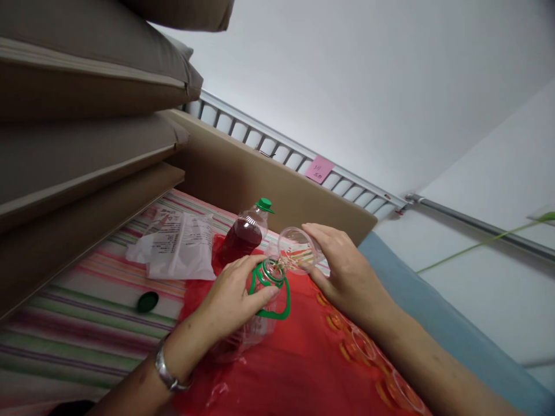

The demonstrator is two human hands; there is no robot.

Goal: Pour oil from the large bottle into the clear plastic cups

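My left hand [236, 292] is wrapped round the neck of a clear plastic bottle [255, 329] that has a green handle [286, 300] and an uncapped mouth. In my right hand [342, 268] is a clear plastic cup [299, 240], tilted with its rim against the bottle mouth. Small pale and reddish bits lie inside the cup and at the bottle opening; their kind is too small to tell. Behind the left hand stands a second bottle [243, 234], part full of dark red liquid and closed with a green cap [264, 204].
A loose dark green cap [148, 301] and a white printed plastic bag [182, 245] lie on the striped cloth [99, 312]. Red plastic sheeting [303, 346] with several orange-yellow round items [351, 346] spreads beneath my hands. Stacked cushions [87, 138] rise at left; a board [260, 173] stands behind.
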